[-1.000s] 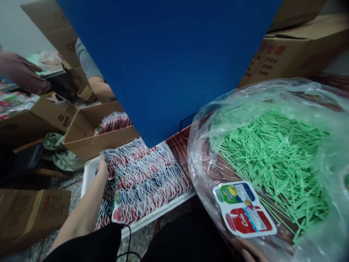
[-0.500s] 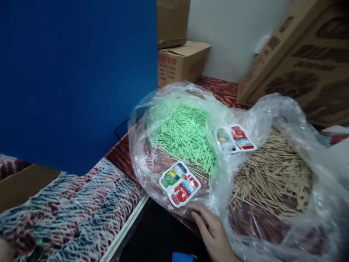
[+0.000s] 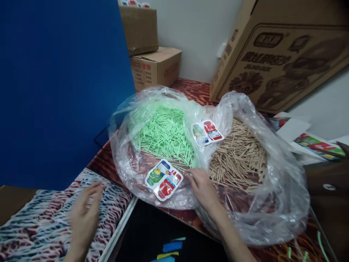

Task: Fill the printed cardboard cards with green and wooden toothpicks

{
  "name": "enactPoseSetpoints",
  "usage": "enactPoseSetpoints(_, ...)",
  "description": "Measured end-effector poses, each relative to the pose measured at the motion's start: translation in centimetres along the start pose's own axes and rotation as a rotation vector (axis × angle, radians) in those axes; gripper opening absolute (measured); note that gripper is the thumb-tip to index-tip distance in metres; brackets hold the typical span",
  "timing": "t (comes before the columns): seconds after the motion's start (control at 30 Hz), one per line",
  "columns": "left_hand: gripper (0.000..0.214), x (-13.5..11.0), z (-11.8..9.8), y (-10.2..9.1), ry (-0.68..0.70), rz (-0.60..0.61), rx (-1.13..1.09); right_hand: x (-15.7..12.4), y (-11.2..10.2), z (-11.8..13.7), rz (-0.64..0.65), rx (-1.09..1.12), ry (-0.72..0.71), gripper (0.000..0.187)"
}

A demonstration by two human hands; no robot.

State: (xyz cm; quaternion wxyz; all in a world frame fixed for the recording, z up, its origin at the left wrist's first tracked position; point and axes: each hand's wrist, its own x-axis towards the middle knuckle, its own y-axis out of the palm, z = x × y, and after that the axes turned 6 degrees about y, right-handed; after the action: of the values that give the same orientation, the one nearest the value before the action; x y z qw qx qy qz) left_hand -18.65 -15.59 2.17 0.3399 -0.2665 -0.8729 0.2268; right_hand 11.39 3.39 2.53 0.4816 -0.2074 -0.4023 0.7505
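Left hand [image 3: 85,213] over stacked cards [image 3: 40,225], grip released; right hand [image 3: 204,187] beside printed card [image 3: 164,180], at green sticks [image 3: 166,134], grip indiscernible

Dim, Cool Light, Blurred at Lower Left

The scene is dimly and coolly lit. White glints are scattered over the clear plastic bags [image 3: 287,185], and the blue panel [image 3: 62,91] is rendered dark, almost without detail. The left grip [image 3: 85,214] and the stacked packs [image 3: 40,227] around it are softened by blur; large lettering on the printed carton [image 3: 268,69] is kept legible. The upper right corner is darkened.
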Motion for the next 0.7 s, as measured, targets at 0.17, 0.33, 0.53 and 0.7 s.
enactPoseSetpoints(0.17,0.017,0.2,-6.5,9.8,0.290,0.518,-0.068,-1.5,-2.0,-3.8,-0.118,-0.272,0.000,0.021)
enactPoseSetpoints(0.33,0.050,0.5,-7.8,13.6,0.239,0.694,0.223,-2.9,-2.7,-5.3,-0.042,-0.377,-0.113,0.039)
enactPoseSetpoints(0.53,0.049,0.5,-7.9,14.1,0.025,0.767,0.251,-1.8,-2.5,-4.7,-0.088,-0.465,-0.207,0.050)
enactPoseSetpoints(0.7,0.005,0.8,-7.1,14.2,0.007,0.846,0.177,0.7,-2.0,-3.2,-0.067,-0.441,-0.330,0.041)
